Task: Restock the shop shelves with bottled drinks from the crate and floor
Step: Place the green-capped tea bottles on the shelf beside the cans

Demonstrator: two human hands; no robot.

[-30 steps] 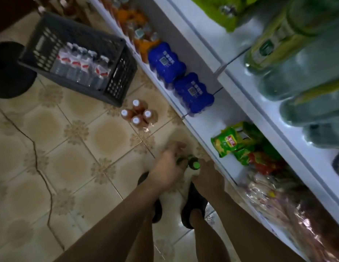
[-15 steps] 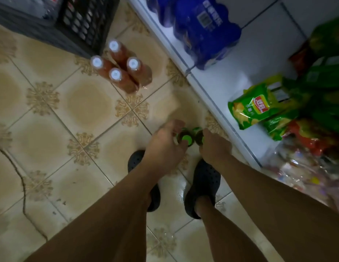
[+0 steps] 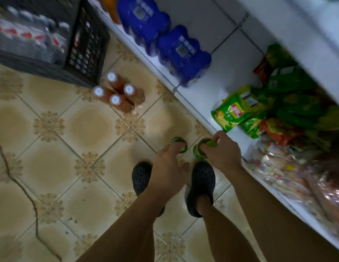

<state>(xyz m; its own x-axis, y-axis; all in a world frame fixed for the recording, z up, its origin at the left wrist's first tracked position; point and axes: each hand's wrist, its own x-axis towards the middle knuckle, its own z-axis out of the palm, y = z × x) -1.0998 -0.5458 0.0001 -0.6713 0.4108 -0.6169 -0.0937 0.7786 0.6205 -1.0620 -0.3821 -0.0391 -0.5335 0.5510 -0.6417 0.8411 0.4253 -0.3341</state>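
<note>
My left hand (image 3: 168, 167) grips one green bottle (image 3: 179, 142), my right hand (image 3: 221, 154) a second green bottle (image 3: 198, 151), beside the shelf (image 3: 201, 92) edge; the black crate (image 3: 85, 44) holds red-labelled bottles (image 3: 32, 35).

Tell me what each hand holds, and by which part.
The left hand grips one green bottle at its top, fingers curled round it; the right hand pinches a second green bottle by its cap end.

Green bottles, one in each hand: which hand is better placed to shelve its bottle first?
Right, probably. The right hand grips its green bottle beside the edge of the bottom shelf; the left hand holds the other green bottle farther out over the tiled floor.
</note>
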